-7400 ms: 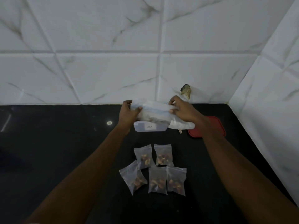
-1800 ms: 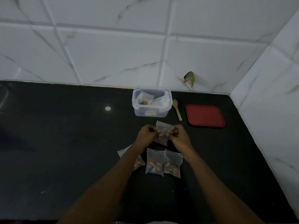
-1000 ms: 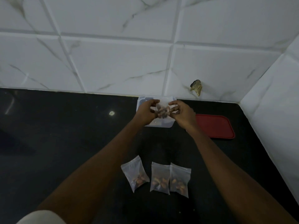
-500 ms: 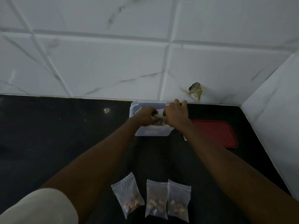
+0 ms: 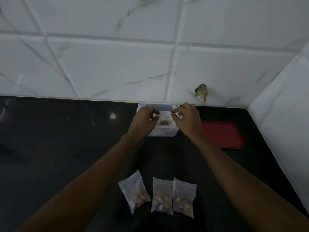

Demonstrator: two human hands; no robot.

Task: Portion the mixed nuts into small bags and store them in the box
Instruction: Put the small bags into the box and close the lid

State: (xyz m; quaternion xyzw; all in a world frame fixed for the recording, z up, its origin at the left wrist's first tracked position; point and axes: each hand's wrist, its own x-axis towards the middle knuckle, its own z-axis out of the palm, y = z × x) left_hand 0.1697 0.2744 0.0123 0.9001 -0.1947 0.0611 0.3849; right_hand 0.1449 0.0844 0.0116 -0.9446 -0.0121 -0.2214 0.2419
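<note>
Head view: left hand (image 5: pixel 143 121) and right hand (image 5: pixel 187 121) hover over the clear box (image 5: pixel 164 132), curled fingers (image 5: pixel 175 112) flanking a nut bag (image 5: pixel 164 121) inside; whether they grip it, I cannot tell.

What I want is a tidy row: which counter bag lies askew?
The leftmost bag: tilted and apart, while the middle bag and right bag lie straight, touching.
</note>
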